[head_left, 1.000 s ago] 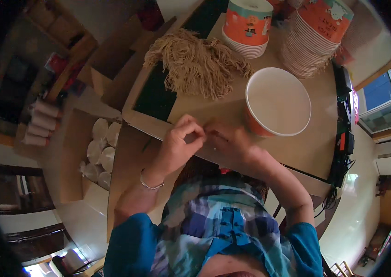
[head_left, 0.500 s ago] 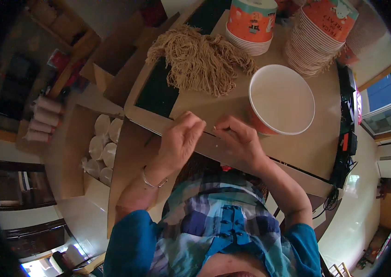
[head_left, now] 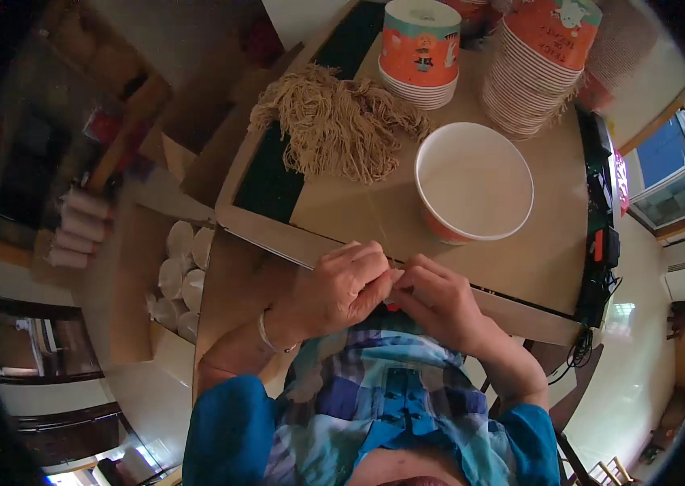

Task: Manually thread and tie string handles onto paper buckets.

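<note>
My left hand and my right hand meet at the fingertips, just over the table's near edge. Both are closed in a pinch, thumbs against fingers. Anything between them is too small or hidden to make out. Beyond my right hand a large white-lined paper bucket with an orange outside stands mouth up. A tangled heap of tan twine lies farther back, left of the bucket.
Behind stand a short stack of orange printed buckets, turned upside down, and a taller stack. Black devices with cables line the table's right edge. At left, a cardboard box holds white rounded items.
My hands have come together and nearer my body; a gap between the fingertips has closed. The bucket and twine appear slightly shifted in the picture along with the whole view.
</note>
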`<state>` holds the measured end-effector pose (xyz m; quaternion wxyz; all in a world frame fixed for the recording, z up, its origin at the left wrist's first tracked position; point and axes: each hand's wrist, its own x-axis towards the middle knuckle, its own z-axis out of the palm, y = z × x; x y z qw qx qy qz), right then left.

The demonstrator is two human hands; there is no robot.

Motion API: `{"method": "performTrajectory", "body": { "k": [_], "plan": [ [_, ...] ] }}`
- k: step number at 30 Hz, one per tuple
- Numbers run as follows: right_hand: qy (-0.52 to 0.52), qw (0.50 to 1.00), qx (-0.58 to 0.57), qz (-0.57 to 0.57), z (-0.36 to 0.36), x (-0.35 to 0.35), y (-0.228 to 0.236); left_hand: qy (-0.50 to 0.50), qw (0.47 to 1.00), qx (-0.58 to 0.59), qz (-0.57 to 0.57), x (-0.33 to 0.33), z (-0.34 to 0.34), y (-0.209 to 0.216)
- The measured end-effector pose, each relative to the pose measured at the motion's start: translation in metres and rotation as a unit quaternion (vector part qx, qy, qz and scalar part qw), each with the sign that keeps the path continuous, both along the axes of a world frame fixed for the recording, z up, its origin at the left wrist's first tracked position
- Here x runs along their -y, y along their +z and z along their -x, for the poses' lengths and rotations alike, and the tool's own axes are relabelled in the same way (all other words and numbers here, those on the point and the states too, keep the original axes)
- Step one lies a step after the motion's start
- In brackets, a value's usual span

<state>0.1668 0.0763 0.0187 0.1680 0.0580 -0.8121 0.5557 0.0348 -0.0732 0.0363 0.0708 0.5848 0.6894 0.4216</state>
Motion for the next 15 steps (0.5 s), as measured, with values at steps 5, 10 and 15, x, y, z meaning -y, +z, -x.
{"method": "performTrajectory", "body": {
  "k": [5, 10, 15],
  "plan": [
    [-0.016, 1.0, -0.004, -0.006, -0.016, -0.011, 0.02, -0.05, 0.994, 0.1, 0.002, -0.011, -0.007, 0.011],
    [-0.038, 0.999, -0.019, -0.011, -0.026, -0.022, 0.036, -0.085, 0.992, 0.096, -0.012, -0.026, -0.01, 0.021],
    [-0.038, 0.997, 0.026, 0.07, -0.037, -0.04, 0.065, -0.107, 0.99, 0.066, -0.063, -0.052, 0.004, 0.054]
  ]
}}
